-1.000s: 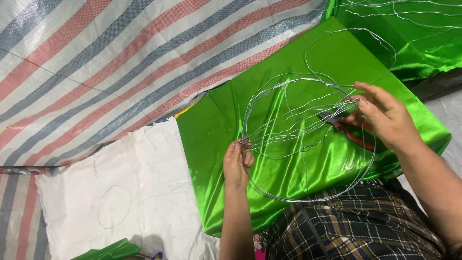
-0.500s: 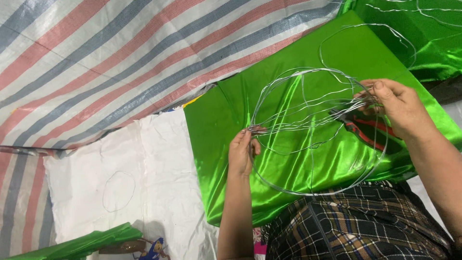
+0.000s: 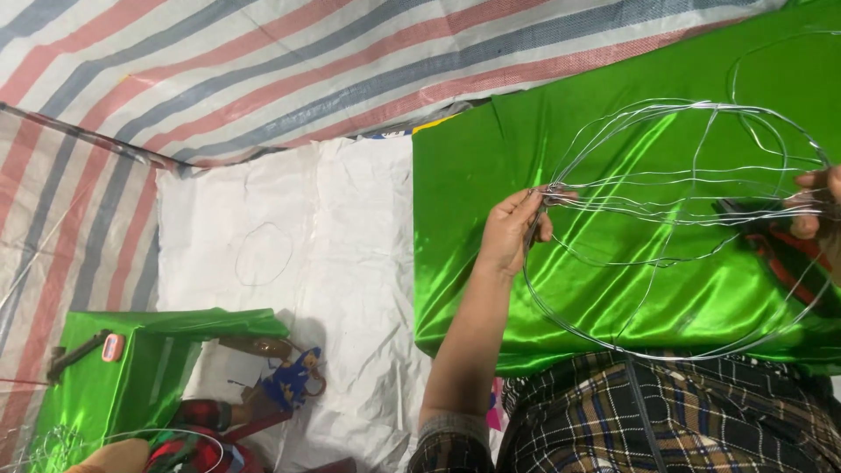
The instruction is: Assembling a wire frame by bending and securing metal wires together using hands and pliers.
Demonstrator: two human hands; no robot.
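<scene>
A round frame of thin silver wire (image 3: 683, 219) with several wavy cross wires hangs over a sheet of shiny green cloth (image 3: 491, 175). My left hand (image 3: 512, 232) pinches the frame's left joint where the wires meet. My right hand (image 3: 815, 206) grips the frame's right side at the picture's edge, together with red-handled pliers (image 3: 784, 254); most of that hand is cut off. The lower arc of the frame reaches down to my plaid-clad lap (image 3: 666, 420).
A white sheet (image 3: 298, 263) with a small loose wire ring (image 3: 263, 254) lies to the left, on a striped red, grey and white tarp (image 3: 263, 61). At bottom left sit a folded green cloth piece (image 3: 131, 368), a small orange tool (image 3: 112, 347), and blue and red odds (image 3: 293, 377).
The view has swung left and down, so the frame and both hands now sit further right. The folded green piece and clutter at bottom left have come into sight. Both hands keep their hold.
</scene>
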